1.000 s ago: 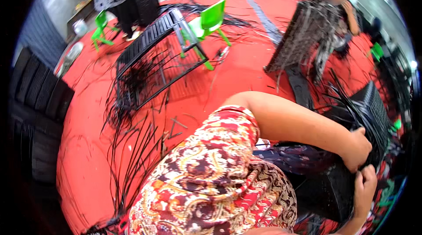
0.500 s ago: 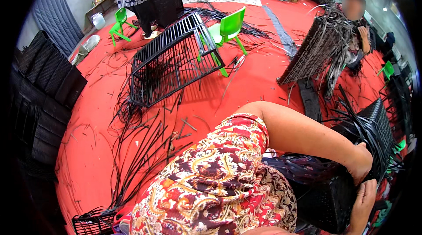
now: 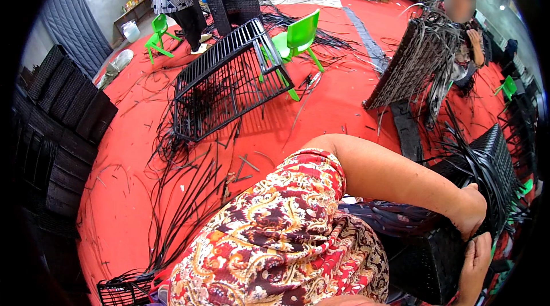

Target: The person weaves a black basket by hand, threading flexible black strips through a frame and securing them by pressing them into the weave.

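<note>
Both hands on the woven frame (image 3: 487, 163) at lower right — left hand (image 3: 471, 211) clenched on black strands (image 3: 492, 188), right hand (image 3: 474, 260) gripping its edge; best pulled taut, snug against neighbouring rows.

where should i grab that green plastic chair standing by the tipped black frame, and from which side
Take the green chair by the top edge of its backrest, coming from above on the side away from the black frame. It stands upright, the backrest is its highest free part, and the seat side is crowded by the frame.
</note>
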